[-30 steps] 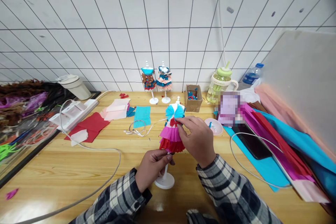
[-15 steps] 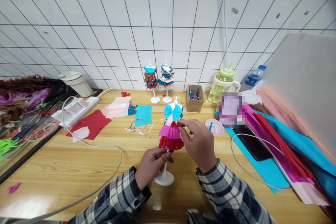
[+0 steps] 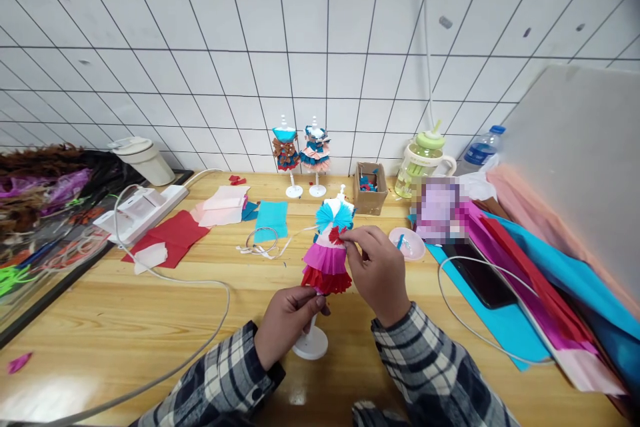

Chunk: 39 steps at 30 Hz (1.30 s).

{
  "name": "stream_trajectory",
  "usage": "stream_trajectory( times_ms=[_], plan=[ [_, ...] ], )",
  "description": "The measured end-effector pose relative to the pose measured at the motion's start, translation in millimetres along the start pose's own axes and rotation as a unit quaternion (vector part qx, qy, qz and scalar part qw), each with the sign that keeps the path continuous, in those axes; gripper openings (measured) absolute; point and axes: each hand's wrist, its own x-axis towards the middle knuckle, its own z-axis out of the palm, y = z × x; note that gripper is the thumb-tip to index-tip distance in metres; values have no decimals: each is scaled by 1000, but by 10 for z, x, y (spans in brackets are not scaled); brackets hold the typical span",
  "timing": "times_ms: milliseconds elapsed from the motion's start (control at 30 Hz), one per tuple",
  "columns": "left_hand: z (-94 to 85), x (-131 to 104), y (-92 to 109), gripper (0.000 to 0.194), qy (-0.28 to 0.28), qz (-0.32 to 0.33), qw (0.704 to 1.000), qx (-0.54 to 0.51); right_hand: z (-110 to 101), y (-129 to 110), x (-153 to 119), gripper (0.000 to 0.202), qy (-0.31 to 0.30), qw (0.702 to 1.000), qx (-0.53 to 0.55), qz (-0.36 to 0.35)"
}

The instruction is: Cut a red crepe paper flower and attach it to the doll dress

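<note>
A small white dress form [image 3: 310,343] stands in front of me, tilted a little to the right at its top. It wears a paper dress [image 3: 323,257] with a blue fan-pleated bodice and pink and red ruffles. Below the skirt, my left hand [image 3: 289,317] is closed around the form's thin post. The fingers of my right hand [image 3: 376,270] pinch a red crepe paper flower [image 3: 337,235] against the dress's waist. Its far edge shows past my fingertips.
Two dressed forms [image 3: 286,147] stand by the wall, beside a cardboard box [image 3: 370,193]. Crepe paper sheets [image 3: 170,238] lie left; a stack of coloured paper [image 3: 530,267] and a phone [image 3: 480,275] lie right. A white cable [image 3: 227,293] crosses the left side near a power strip [image 3: 140,213].
The dress form's top has tipped to the right. The red flower sits turned more toward me at the waist, with my right hand still on it.
</note>
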Motion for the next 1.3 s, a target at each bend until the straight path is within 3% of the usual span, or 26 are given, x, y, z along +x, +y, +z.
stream_trajectory(
  times_ms=[433, 600, 767, 1000, 1133, 1300],
  plan=[
    [-86, 20, -140, 36, -24, 65, 994, 81, -96, 107, 9, 15, -20, 993, -100, -67],
    [-102, 31, -143, 36, -32, 52, 996, 69, -75, 110, -53, 14, -20, 996, -75, -44],
    [-101, 42, -139, 33, -30, 48, 997, 57, -75, 97, -56, 14, -15, 996, -64, -68],
    [-126, 65, -124, 38, -10, 13, 999, 52, -144, 219, -156, 27, 7, 998, -16, -57],
    [-254, 307, -62, 39, 65, 34, 993, 89, -93, 489, -467, 19, 15, 1000, -10, -6],
    [-360, 975, 0, 35, 172, 128, 969, 120, 121, 670, -812, 18, -123, 992, -10, 14]
  ],
)
